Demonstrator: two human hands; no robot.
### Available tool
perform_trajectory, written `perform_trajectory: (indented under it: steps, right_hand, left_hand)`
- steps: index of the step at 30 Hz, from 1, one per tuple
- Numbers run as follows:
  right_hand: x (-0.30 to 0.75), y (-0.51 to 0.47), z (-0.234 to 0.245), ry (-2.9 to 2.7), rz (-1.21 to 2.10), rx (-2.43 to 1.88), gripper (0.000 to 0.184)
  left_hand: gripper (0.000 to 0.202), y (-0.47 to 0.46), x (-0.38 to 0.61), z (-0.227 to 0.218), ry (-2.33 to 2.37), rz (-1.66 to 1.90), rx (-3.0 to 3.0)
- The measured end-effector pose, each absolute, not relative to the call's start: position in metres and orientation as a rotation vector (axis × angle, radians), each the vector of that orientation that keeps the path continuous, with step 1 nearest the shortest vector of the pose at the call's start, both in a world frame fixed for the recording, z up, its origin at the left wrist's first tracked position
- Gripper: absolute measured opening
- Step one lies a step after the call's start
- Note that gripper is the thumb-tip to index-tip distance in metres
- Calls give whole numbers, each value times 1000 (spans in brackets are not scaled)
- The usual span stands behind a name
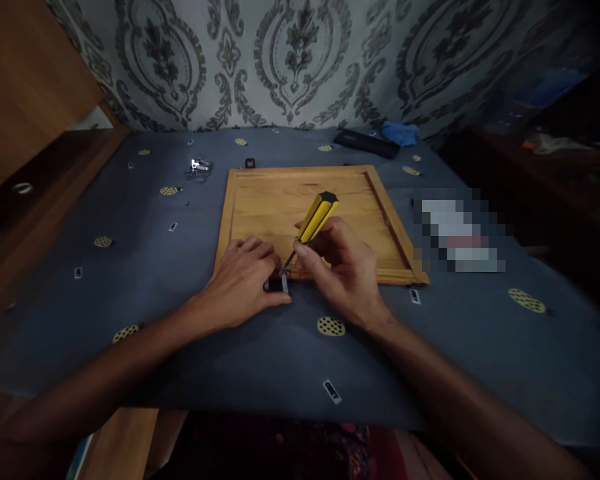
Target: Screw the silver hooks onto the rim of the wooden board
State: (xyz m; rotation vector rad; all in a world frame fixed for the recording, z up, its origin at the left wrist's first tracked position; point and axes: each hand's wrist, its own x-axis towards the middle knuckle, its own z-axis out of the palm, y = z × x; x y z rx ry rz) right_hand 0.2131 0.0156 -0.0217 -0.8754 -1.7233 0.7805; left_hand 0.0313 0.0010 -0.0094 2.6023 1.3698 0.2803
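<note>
A yellow-and-black screwdriver (319, 217) leans up and to the right in my right hand (347, 270), with thumb and fingers closed round the lower part of its handle. Its shaft runs down to a small dark-and-silver metal fitting (284, 281) at the near edge of a framed wooden panel (300, 200). My left hand (245, 277) lies over that edge, fingers bent on the frame and thumb under the fitting, pinching it there. The screwdriver's tip meets the fitting, but the screw itself is too small to make out.
Several shiny metal pieces (200, 167) lie left of the panel on the blue patterned cloth (180, 360). A small dark fitting (251, 163) is at its far edge. Behind are a black case (367, 143) and a blue cloth (400, 133). A blurred-out object (457, 233) lies on the right.
</note>
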Motion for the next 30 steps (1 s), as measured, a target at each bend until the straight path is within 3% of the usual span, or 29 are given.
perform_trajectory:
  steps: [11, 30]
  right_hand:
    - [211, 17, -18, -1525, 1138, -815, 32]
    - [214, 15, -7, -1528, 1073, -750, 21]
  left_hand:
    - [41, 2, 32, -10, 1367, 272, 2581]
    - [42, 2, 33, -8, 1386, 235, 2570]
